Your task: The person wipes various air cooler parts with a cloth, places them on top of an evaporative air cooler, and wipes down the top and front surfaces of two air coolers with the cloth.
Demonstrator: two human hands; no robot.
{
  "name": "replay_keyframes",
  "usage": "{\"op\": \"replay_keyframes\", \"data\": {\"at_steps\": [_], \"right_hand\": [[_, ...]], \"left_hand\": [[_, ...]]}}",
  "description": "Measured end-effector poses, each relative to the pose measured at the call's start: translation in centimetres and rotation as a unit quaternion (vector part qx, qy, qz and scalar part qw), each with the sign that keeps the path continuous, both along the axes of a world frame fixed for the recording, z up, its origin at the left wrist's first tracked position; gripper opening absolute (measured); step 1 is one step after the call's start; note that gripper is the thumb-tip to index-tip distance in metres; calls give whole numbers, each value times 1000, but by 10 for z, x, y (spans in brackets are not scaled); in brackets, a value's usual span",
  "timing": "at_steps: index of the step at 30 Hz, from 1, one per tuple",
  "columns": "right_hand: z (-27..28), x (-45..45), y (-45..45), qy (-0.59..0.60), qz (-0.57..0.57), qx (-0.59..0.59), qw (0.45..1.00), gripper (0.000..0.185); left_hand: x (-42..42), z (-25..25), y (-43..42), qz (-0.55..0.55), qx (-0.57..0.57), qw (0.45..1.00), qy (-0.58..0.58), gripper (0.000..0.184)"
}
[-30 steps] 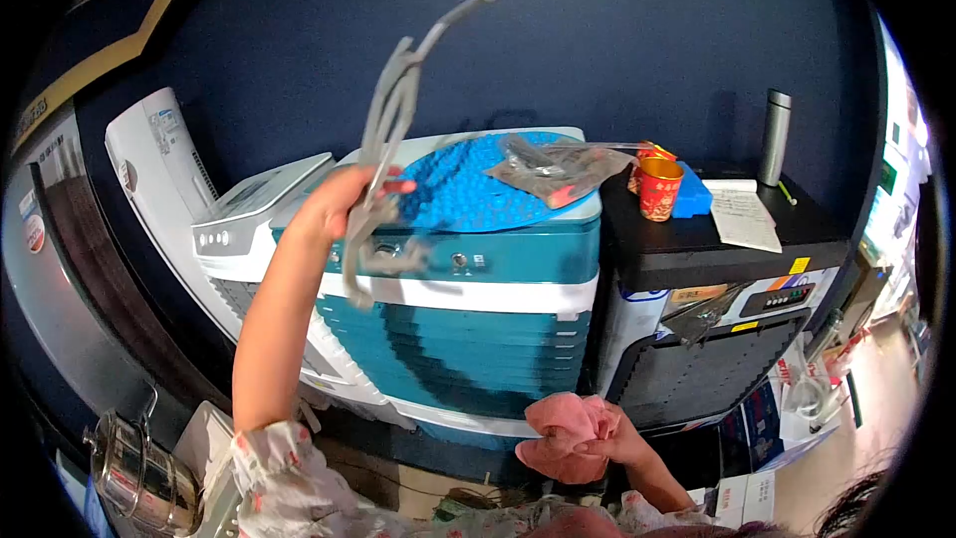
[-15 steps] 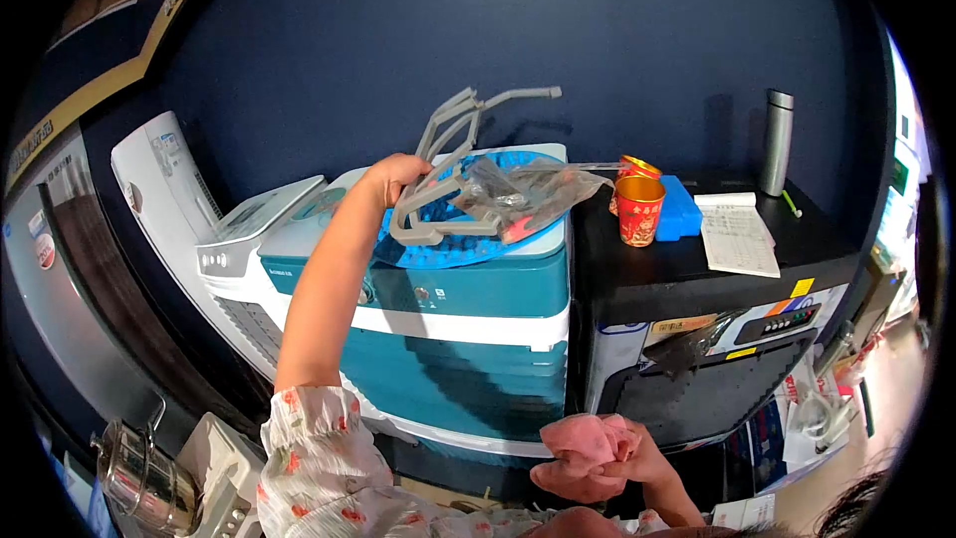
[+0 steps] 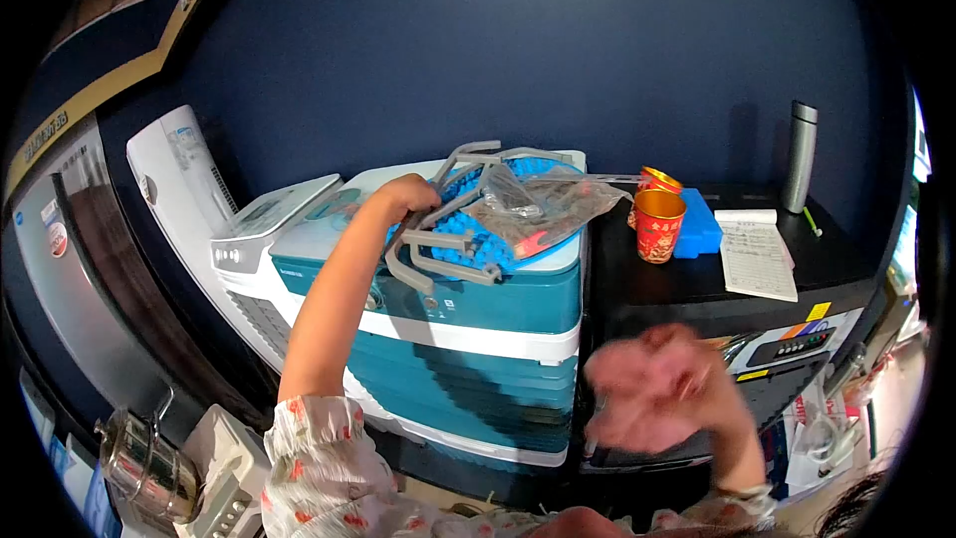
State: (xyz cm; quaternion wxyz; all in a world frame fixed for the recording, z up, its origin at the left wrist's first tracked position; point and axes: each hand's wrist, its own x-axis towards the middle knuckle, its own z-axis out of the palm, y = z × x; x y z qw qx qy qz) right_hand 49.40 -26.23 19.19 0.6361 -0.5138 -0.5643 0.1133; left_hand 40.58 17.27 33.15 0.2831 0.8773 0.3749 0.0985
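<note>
The frame (image 3: 438,238) was over the blue mat (image 3: 481,237) on the teal unit (image 3: 468,364), a bar of it held in the left hand's (image 3: 413,195) curled fingers. A bag (image 3: 558,214) lay on the mat. The right hand (image 3: 712,394), blurred, seemed to clutch the pink cloth (image 3: 637,389) before the black unit (image 3: 637,284), which bore red cups (image 3: 657,229)

Left hand (image 3: 412,195) closed, forearm extended upward behind its fingers. Right hand (image 3: 687,389) raised, motion-blurred; finger positions unclear.
</note>
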Motion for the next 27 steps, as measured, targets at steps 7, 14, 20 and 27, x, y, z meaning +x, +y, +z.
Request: {"op": "replay_keyframes", "data": {"at_steps": [7,14,20,27], "right_hand": [[87,50,-10,136,-53,-10,989,21],[46,31,-28,66,-83,-47,993,31],[18,13,-40,136,7,-21,990,32],[-2,13,-63,123,-26,-14,992,33]], "left_hand": [[9,13,-32,37,141,984,99,54],[48,87,-94,-168,370,913,45,40],[133,32,-193,-397,400,826,16,51],[130,51,-184,-375,487,788,-38,21]]}}
